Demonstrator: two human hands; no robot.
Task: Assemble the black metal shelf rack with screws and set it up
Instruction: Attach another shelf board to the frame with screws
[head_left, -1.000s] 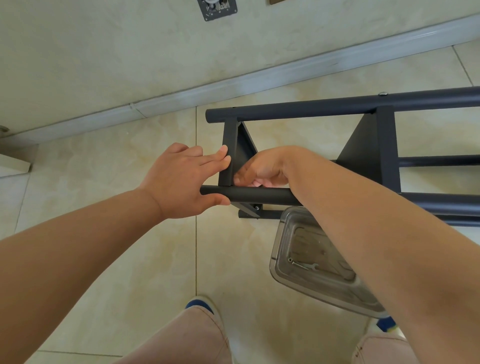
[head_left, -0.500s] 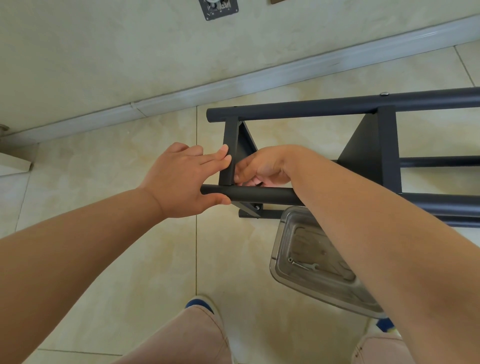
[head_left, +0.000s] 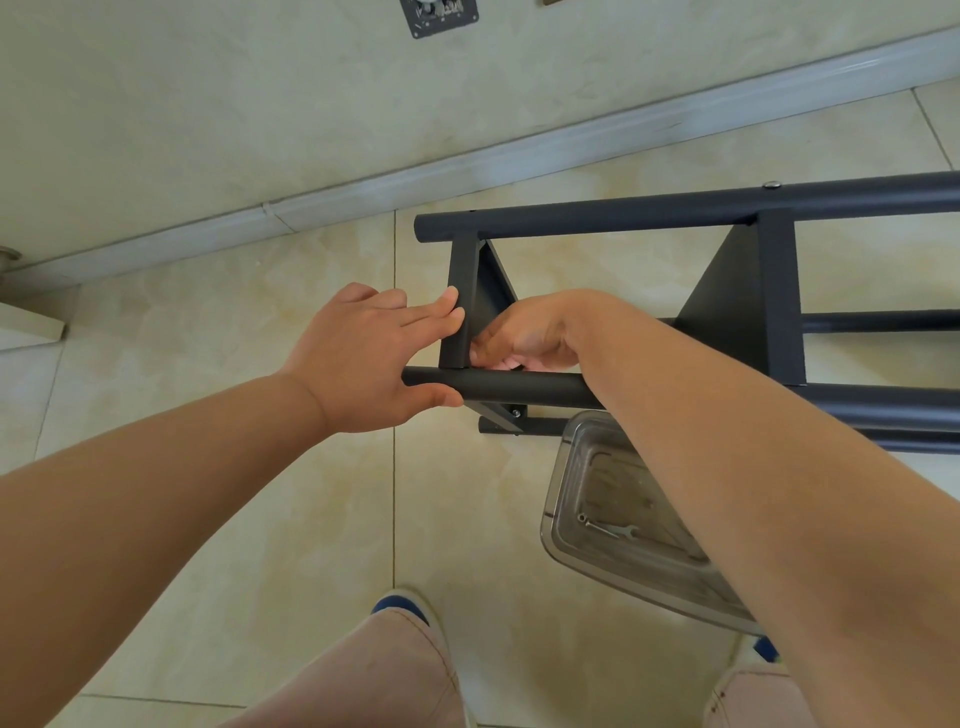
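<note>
Change: Almost none. Against the views a second and half a second back, both hands sit where they were on the rack (head_left: 613, 213), so the work looks like slow finger-tightening at one joint, not a new step.

Left hand: The left hand (head_left: 363, 358) braces the near tube (head_left: 524, 391) at its end, thumb under it, straight fingers resting flat against the upright bar (head_left: 460, 312) just above. Fingers are extended, clasping nothing.

Right hand: The right hand (head_left: 524, 338) is curled, fingertips bunched against the inner face of that bar, just beside the left fingertips. What it pinches is hidden (probably a screw or nut); I cannot tell.

Rack: Lying on its side on the tiled floor (head_left: 234, 519), near the wall's skirting, its end frame between the two hands.

Below the grip: A clear plastic tray (head_left: 561, 499) under the right forearm holds a small spanner (head_left: 613, 530).

Reading: The frame seems mostly joined; standing it upright is not yet done.
</note>
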